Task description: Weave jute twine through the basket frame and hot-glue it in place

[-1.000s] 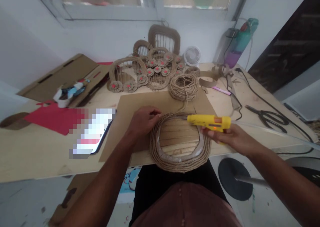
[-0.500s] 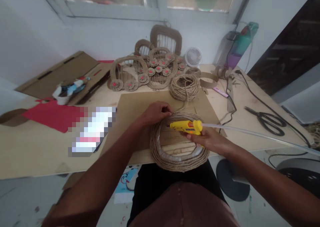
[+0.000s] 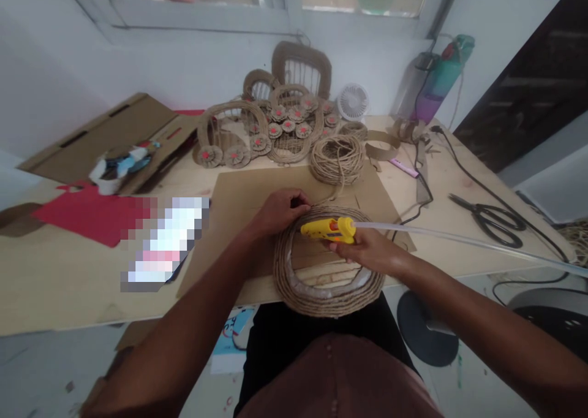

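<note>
A yellow hot glue gun (image 3: 328, 228) is gripped in my right hand (image 3: 362, 249), its nozzle pointing left over the inner edge of an oval ring wound with twine (image 3: 328, 304). A long clear glue stick (image 3: 441, 239) sticks out of the gun's back to the right. My left hand (image 3: 285, 211) is closed at the ring's upper left edge, pinching the twine there. That strand runs up to a ball of twine (image 3: 337, 160) behind the ring. The ring rests partly on a cardboard sheet (image 3: 239, 191) and overhangs the table's front edge.
Twine-wrapped frames with paper flowers (image 3: 289, 127) stand against the wall beside a small white fan (image 3: 353, 102). Black scissors (image 3: 493, 220) and a power cable (image 3: 496, 191) lie on the right. Red sheet (image 3: 96, 212), cardboard (image 3: 92, 136) and a blurred-out flat object (image 3: 168, 240) are on the left.
The glue gun in my right hand has moved left, closer to my left hand, which stays at the ring's upper left edge. The whole view has shifted slightly.
</note>
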